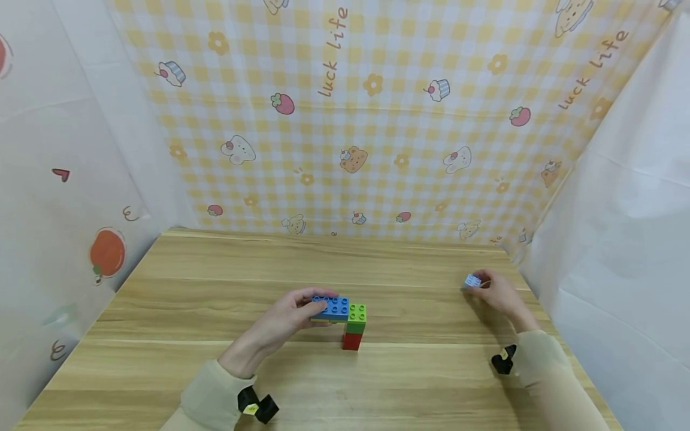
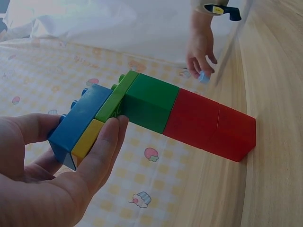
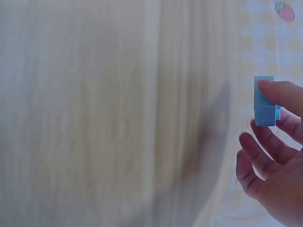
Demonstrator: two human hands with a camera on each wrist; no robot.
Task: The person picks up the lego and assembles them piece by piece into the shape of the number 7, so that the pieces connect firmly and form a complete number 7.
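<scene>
At the middle of the table a tower of toy building bricks stands upright, with two red bricks at its foot, a dark green brick above them and a thin light green brick. A blue brick juts out to the left at the top, with a yellow brick under it. My left hand grips the blue and yellow bricks between thumb and fingers. Far to the right, my right hand pinches a small light blue brick above the table.
The wooden table meets a yellow checked cloth at the back. White cloth walls rise at the left and right sides. A black wrist camera sits at each sleeve.
</scene>
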